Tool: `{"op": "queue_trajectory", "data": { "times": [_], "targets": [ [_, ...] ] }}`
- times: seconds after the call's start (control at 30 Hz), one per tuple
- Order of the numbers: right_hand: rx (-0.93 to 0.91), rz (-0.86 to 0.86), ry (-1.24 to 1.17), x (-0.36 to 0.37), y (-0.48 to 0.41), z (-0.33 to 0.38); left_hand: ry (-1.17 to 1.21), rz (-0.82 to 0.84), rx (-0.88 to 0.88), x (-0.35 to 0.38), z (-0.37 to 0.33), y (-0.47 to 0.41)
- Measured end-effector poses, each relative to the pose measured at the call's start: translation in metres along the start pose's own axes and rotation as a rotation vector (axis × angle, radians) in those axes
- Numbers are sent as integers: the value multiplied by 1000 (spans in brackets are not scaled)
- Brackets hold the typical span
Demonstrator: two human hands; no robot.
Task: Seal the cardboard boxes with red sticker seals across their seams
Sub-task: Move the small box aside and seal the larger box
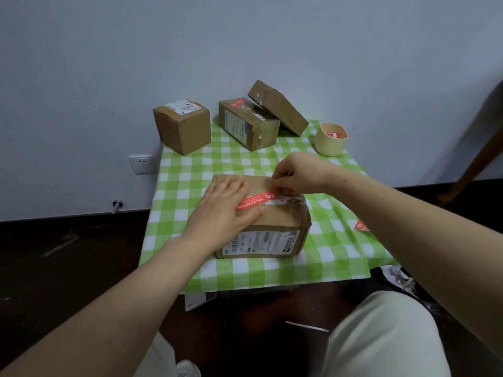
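My left hand [221, 206] lay flat, fingers spread, on the box [275, 221]; my right hand [296, 172] pinched the red sticker [257, 201] end on top.

Matt brown cardboard is forming the box [275, 219], creased at its corner. A glossy red paper sticker [258, 200] is lying across it. Checked cloth [190, 170] is covering the table.

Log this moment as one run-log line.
step: applying red sticker seal | near box: on checked cloth | left hand: flat on box | right hand: pinching seal end
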State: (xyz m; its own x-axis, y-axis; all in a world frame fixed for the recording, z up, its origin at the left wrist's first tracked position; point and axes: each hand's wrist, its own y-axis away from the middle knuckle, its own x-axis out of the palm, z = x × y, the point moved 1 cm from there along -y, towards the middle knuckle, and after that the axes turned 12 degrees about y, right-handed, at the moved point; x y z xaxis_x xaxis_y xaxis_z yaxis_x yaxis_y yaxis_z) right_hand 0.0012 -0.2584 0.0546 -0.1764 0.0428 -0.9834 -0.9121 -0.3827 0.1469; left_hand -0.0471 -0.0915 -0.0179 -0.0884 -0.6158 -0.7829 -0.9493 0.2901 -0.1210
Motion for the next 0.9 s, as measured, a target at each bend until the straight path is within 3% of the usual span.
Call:
{"op": "queue_trajectory", "data": {
  "times": [0.3, 0.47, 0.7, 0.9],
  "targets": [
    [50, 51, 1, 3, -4, 4, -15, 3, -1, 0, -1, -1],
    [55, 34, -195, 0, -2, -3, -4, -2, 5, 0, 0, 0],
    [-63, -36, 229, -4, -5, 6, 1, -1, 7, 0, 0, 0],
    [-96, -73, 395, -4, -7, 14, -16, 8, 7, -1, -1, 0]
  ]
}}
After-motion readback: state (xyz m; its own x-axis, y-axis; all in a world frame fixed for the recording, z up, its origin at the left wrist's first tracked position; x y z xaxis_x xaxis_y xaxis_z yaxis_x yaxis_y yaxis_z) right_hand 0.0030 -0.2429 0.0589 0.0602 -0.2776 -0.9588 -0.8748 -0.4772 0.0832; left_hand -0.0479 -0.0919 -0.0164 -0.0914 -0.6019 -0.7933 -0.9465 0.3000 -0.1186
